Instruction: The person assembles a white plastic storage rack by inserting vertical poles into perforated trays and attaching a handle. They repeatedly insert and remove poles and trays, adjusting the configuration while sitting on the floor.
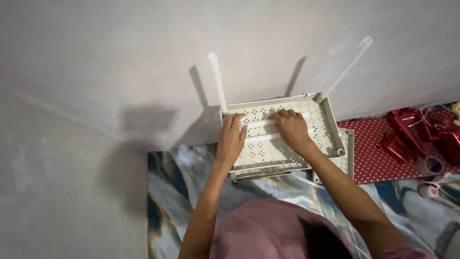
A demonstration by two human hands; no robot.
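Head view: looks down over the person's arms at a shelf tray pushed up near a wall.
Tray [268, 153]: a rectangular cream tray, seemingly thin metal, with a raised rim and a floor punched all over with small round holes; it sits on the patterned floor covering just in front of the wall.
Loose tubes [268, 123]: two smooth white tubes lying side by side across the tray floor, running left to right.
Left hand [231, 140]: palm down on the tray's left part, fingers [236, 122] spread and laid flat, tips at the left ends of the tubes; not closed around anything.
Right hand [292, 128]: palm down over the tubes toward the tray's middle, fingers [280, 115] curled onto the upper tube; whether they actually grip it I cannot tell.
Upright poles: one white tube [218, 81] stands from the tray's far left corner, another [346, 69] from the far right corner, both slanting up against the wall.
Second tray [347, 160]: same perforated cream make, just beside and partly under the first on its right.
Wall [143, 57]: plain, matt grey-white, with soft shadows of the poles.
Floor covering [172, 192]: glossy sheet with a marbled blue, white and tan print.
Red mat [378, 144]: red with small white dots, to the right, carrying shiny red parts [407, 134] and a roll of tape [430, 166].
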